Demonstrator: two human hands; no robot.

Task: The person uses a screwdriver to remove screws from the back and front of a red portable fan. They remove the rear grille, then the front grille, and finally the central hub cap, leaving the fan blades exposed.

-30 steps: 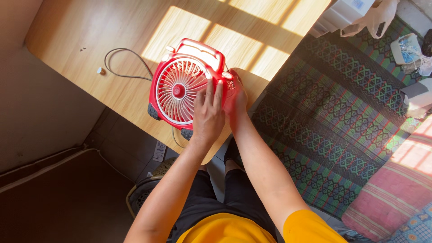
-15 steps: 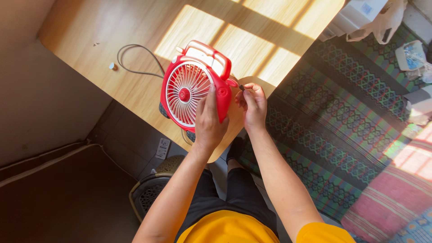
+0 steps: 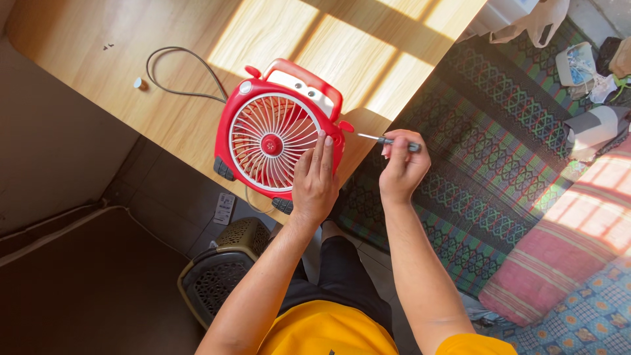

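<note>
A red table fan (image 3: 276, 135) with a white grille and a top handle stands on the wooden table (image 3: 164, 59) near its front edge. My left hand (image 3: 315, 181) lies flat against the fan's lower right front, fingers up. My right hand (image 3: 402, 167) is off the table's edge to the right of the fan, closed around a small grey-handled screwdriver (image 3: 388, 140) whose thin metal tip points left toward the fan's side.
A dark cable (image 3: 181, 72) loops on the table behind the fan, with a small white cap (image 3: 139, 83) beside it. Below the table sit a perforated basket (image 3: 223, 269) and a power strip (image 3: 225, 208). A patterned woven mat (image 3: 499, 151) and a cushion (image 3: 559, 263) lie to the right.
My right hand has drawn away from the fan's right side to the right, now holding the screwdriver out level. The fan has turned to face the camera more squarely. My left hand stays on it.
</note>
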